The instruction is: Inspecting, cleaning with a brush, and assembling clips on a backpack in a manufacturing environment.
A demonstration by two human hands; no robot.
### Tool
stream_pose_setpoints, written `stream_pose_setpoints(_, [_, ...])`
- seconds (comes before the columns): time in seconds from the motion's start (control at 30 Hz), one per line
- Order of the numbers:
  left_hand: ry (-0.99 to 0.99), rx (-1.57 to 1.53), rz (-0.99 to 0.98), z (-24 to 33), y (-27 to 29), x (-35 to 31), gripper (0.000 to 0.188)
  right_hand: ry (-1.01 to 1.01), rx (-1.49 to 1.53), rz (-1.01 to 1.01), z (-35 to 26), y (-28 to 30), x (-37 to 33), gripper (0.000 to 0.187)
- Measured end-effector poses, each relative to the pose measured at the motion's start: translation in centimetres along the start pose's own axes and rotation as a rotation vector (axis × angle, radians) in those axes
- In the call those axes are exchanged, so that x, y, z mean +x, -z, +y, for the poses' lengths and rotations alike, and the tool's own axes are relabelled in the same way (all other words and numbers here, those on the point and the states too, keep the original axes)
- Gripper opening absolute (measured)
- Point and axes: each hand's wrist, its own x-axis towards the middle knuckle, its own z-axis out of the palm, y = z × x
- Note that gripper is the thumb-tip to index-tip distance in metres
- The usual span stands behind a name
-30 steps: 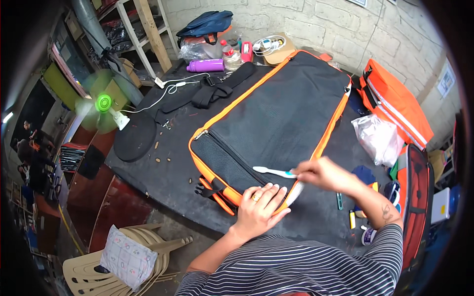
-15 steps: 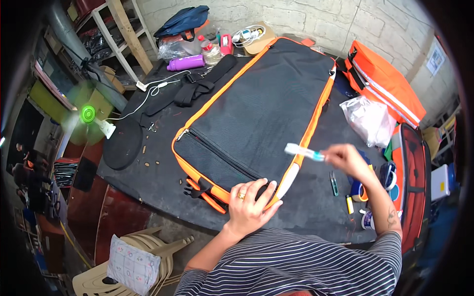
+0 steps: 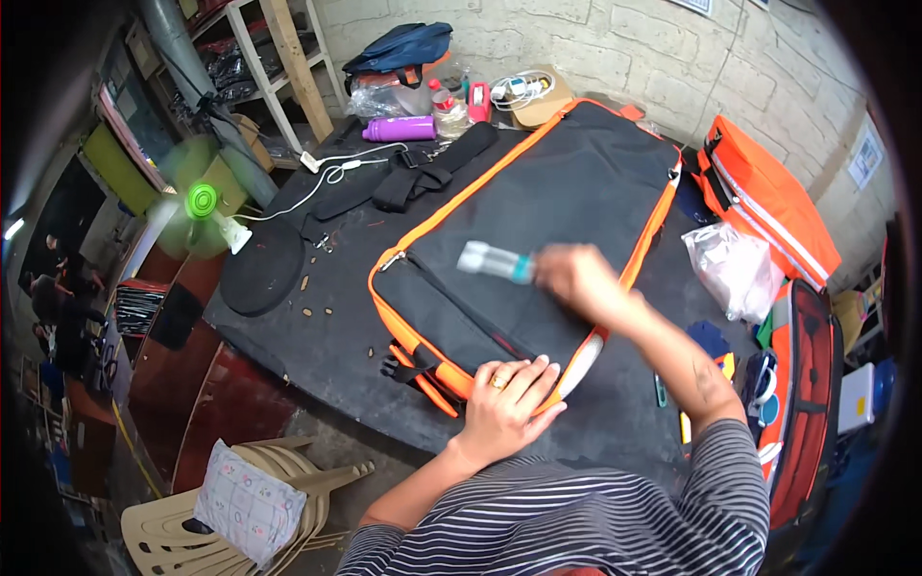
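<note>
A large black bag [image 3: 538, 206] with orange edging lies flat on the dark table. Across its near corner rests my left hand [image 3: 504, 403], fingers stretched out on the fabric beside a zipper [image 3: 456, 298]; a gold ring [image 3: 499, 381] is on one finger. Above the bag's right half, my right hand [image 3: 581, 281] is closed around one end of a brush [image 3: 495, 263]. That brush has a pale head and a teal band, and motion blurs it. Whether it touches the bag, I cannot tell. Its grip end is hidden in my fingers.
A green fan [image 3: 201, 202] spins at the left. At the back are a purple bottle [image 3: 399, 130], black straps [image 3: 423, 178] and a blue bag [image 3: 399, 53]. Rightward lie an orange bag [image 3: 768, 202], a plastic-wrapped bundle [image 3: 735, 271] and a red-black case [image 3: 807, 403]. A chair [image 3: 279, 470] stands at lower left.
My right hand has swung left with the brush, from beside the bag to over it. My left hand stays on the near corner. The whole view has shifted slightly.
</note>
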Motion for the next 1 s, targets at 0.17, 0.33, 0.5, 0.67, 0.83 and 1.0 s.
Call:
stream_pose_setpoints(0.17, [-0.035, 0.005, 0.02, 0.0, 0.2, 0.0, 0.047, -0.103, 0.0, 0.057, -0.8, 0.7, 3.1, 0.018])
stream_pose_setpoints(0.33, [-0.031, 0.005, 0.039, -0.1, -0.3, -0.2, 0.048, -0.417, -0.192, 0.081, -1.9, 2.3, 2.9, 0.019])
stream_pose_setpoints(0.5, [-0.003, -0.237, 0.093, -0.6, 1.2, 0.7, 0.039, -0.26, -0.068, -0.004, -2.3, 1.6, 2.3, 0.021])
stream_pose_setpoints(0.67, [0.257, 0.011, 0.361, -9.5, 6.6, 5.0, 0.012, 0.116, 0.103, -0.164, -2.2, 0.6, -1.0, 0.022])
stream_pose_setpoints(0.83, [0.474, 0.362, -0.167, -17.7, 7.9, 7.7, 0.022, -0.423, 0.306, 0.67, -2.7, -0.7, -8.3, 0.051])
stream_pose_setpoints(1.0, [0.576, 0.432, -0.443, -19.0, 8.7, 10.9, 0.029, -0.363, 0.929, 0.712, -5.7, -7.9, -13.5, 0.1])
